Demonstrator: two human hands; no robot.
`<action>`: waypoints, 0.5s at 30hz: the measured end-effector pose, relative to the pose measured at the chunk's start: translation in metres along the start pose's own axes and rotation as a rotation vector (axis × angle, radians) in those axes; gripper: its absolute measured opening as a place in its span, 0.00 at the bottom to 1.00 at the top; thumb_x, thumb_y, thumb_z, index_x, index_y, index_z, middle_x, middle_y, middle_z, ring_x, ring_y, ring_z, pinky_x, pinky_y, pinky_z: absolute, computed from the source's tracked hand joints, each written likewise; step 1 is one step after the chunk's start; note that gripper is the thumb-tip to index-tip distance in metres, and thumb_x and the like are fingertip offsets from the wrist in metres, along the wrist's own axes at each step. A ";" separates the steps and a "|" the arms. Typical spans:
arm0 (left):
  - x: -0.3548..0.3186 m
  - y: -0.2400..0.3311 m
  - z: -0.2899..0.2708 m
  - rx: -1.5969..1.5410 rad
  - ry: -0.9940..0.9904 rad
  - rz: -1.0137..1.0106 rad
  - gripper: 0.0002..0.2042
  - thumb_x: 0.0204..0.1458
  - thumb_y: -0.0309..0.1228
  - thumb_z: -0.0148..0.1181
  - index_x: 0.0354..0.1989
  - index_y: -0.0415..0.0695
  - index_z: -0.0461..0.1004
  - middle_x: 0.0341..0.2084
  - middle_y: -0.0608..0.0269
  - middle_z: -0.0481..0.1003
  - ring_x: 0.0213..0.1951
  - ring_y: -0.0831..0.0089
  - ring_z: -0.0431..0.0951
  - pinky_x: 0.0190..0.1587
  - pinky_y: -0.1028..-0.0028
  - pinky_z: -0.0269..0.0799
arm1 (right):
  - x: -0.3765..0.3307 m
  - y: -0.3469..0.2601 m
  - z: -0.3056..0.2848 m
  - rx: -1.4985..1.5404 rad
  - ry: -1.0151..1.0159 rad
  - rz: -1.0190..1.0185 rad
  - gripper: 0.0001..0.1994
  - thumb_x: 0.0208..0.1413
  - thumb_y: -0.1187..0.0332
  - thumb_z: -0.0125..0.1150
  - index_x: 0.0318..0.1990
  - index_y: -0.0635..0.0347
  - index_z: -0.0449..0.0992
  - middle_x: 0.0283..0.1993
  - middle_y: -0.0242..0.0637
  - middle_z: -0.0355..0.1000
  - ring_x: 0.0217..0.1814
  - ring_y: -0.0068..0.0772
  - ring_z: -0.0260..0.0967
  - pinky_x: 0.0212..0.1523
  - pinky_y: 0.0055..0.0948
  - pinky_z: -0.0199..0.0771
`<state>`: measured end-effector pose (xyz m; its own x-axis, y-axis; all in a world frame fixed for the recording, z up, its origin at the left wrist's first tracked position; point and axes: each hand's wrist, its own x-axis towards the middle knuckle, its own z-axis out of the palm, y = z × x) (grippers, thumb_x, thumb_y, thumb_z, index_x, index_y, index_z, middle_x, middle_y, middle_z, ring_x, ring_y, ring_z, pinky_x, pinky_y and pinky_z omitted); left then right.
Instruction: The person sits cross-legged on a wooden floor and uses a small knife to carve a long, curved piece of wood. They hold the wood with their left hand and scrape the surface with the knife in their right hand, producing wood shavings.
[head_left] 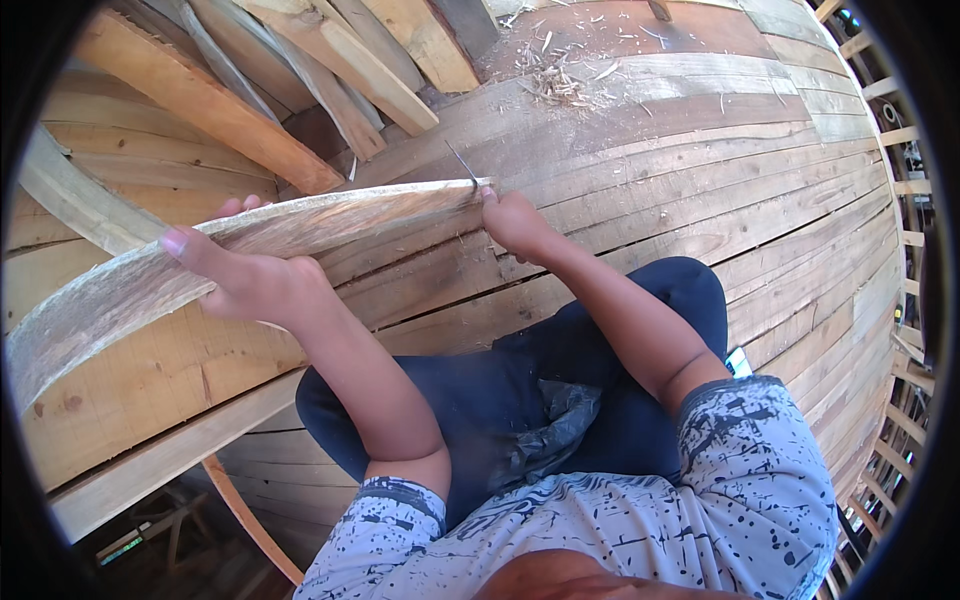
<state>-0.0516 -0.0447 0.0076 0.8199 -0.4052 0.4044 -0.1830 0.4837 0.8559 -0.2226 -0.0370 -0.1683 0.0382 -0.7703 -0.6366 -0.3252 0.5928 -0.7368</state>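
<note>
The left hand (pixel 255 280) sits at the 9 o'clock side of the frame centre. Its fingers are closed over the upper edge of a long, curved wooden plank (pixel 200 255), with the fingertips (pixel 175 241) showing above that edge and the palm pressed against the near face. The plank runs from the far 8 o'clock edge of the view up toward 12 o'clock, ending just beside the right hand (pixel 515 225).

The right hand is positioned slightly above frame centre, toward 12 o'clock. Its fingers are curled tightly around a thin, dark metal tool (pixel 462 165), possibly a blade or nail; the type cannot be determined. The tool projects from the fist toward 11 o'clock, and its lower part meets the end of the plank.

The plank rests on a broad curved surface of wooden boards (pixel 700 180), which fills the view from 12 o'clock to 4 o'clock. Wood shavings (pixel 555 85) lie scattered on these boards at 12 o'clock. A stack of loose timber pieces (pixel 300 70) lies at 11 o'clock, well apart from both hands. The person's dark trousers (pixel 520 400) and patterned shirt (pixel 720 480) occupy the 6 o'clock region.
</note>
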 end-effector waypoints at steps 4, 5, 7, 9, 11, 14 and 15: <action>-0.006 0.003 0.000 -0.028 -0.023 -0.042 0.40 0.50 0.57 0.63 0.48 0.25 0.62 0.30 0.51 0.70 0.35 0.62 0.74 0.38 0.63 0.74 | -0.044 -0.043 0.018 0.006 0.011 -0.463 0.31 0.68 0.51 0.37 0.28 0.76 0.70 0.23 0.56 0.70 0.26 0.55 0.70 0.37 0.51 0.71; -0.007 0.004 -0.002 -0.013 -0.022 -0.037 0.40 0.50 0.57 0.63 0.49 0.25 0.62 0.30 0.51 0.70 0.35 0.62 0.74 0.38 0.63 0.74 | -0.053 -0.046 0.025 0.037 0.002 -0.619 0.31 0.68 0.50 0.37 0.26 0.75 0.68 0.20 0.53 0.68 0.21 0.52 0.68 0.33 0.51 0.71; -0.006 0.007 -0.003 0.004 -0.019 -0.020 0.40 0.50 0.57 0.63 0.49 0.24 0.61 0.30 0.51 0.70 0.35 0.61 0.74 0.38 0.63 0.73 | -0.037 -0.031 0.030 0.004 0.044 -0.468 0.32 0.68 0.49 0.37 0.26 0.75 0.68 0.20 0.52 0.68 0.22 0.52 0.68 0.34 0.51 0.72; -0.004 0.003 0.004 -0.002 0.012 -0.052 0.40 0.50 0.57 0.63 0.49 0.24 0.61 0.30 0.51 0.70 0.35 0.61 0.74 0.38 0.63 0.73 | 0.010 0.019 0.024 -0.071 0.266 -0.325 0.32 0.68 0.50 0.37 0.27 0.76 0.70 0.20 0.53 0.68 0.23 0.53 0.70 0.35 0.51 0.72; 0.008 -0.002 -0.001 -0.007 0.026 -0.052 0.41 0.50 0.57 0.63 0.49 0.24 0.61 0.30 0.51 0.69 0.35 0.61 0.74 0.38 0.64 0.73 | 0.009 0.013 0.008 -0.029 0.094 -0.101 0.32 0.68 0.50 0.37 0.28 0.76 0.71 0.21 0.54 0.69 0.24 0.54 0.70 0.35 0.51 0.72; 0.008 -0.003 -0.001 -0.027 0.003 -0.067 0.41 0.50 0.56 0.63 0.50 0.24 0.60 0.31 0.50 0.69 0.35 0.60 0.74 0.38 0.64 0.73 | 0.010 0.009 0.010 -0.056 0.079 -0.110 0.32 0.68 0.50 0.36 0.29 0.77 0.72 0.22 0.56 0.70 0.24 0.56 0.70 0.36 0.51 0.73; 0.002 -0.001 0.001 -0.027 -0.004 -0.081 0.41 0.51 0.56 0.63 0.50 0.24 0.60 0.31 0.50 0.69 0.35 0.60 0.74 0.38 0.64 0.73 | 0.009 0.009 0.014 -0.079 0.115 -0.169 0.32 0.68 0.50 0.36 0.29 0.77 0.72 0.22 0.57 0.71 0.24 0.57 0.70 0.36 0.50 0.73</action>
<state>-0.0509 -0.0468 0.0082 0.8292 -0.4473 0.3352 -0.1014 0.4694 0.8772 -0.2117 -0.0348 -0.1838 -0.0084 -0.8817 -0.4717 -0.3968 0.4359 -0.8078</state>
